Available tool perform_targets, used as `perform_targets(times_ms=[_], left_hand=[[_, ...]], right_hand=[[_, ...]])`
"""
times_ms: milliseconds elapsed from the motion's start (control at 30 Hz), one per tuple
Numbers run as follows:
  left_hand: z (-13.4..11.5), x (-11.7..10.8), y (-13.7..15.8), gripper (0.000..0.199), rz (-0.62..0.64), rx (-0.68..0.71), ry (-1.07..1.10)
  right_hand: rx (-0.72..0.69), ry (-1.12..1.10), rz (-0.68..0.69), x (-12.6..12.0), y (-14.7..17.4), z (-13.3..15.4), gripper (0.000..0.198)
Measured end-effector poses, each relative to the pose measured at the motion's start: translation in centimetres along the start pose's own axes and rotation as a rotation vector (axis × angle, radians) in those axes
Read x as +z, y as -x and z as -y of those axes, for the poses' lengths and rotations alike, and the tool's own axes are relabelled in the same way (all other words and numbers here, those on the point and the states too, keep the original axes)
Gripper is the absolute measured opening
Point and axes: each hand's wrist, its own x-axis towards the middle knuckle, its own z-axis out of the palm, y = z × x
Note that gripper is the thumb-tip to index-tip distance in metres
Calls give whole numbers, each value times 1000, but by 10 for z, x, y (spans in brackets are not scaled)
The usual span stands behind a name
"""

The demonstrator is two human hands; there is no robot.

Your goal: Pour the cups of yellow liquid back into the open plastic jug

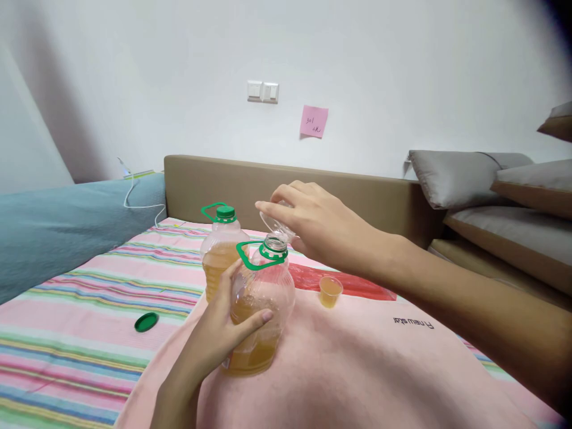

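left hand (222, 329): around bottle (282, 292) | right hand (319, 220): arched over tilted cup (275, 226)

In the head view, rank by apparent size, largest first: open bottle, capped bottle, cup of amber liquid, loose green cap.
1. Open bottle
2. Capped bottle: farther back, partly hidden; true sizes may match
3. Cup of amber liquid
4. Loose green cap

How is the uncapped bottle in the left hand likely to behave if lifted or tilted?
Liquid fills its lower part, so the uncapped bottle would probably feel bottom-heavy. Its clear wall looks like thin plastic and may flex under the left hand. Its mouth is open, so a tilt could spill liquid.
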Motion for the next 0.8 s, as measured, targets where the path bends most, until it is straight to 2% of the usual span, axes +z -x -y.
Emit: perform_targets(times_ms=[333, 567, 700, 800], left_hand=[[4, -5, 1, 94, -28, -11, -26], [0, -9, 3, 94, -53, -37, -42], [7, -17, 5, 95, -63, 19, -70], [4, -29, 5, 89, -193, 74, -78]], right_hand=[[-190, 47, -36, 1, -9, 0, 44], [-343, 81, -134, 7, -13, -6, 42], [-397, 81, -180, 10, -18, -9, 40], [-426, 87, -223, 11, -23, -9, 40]])
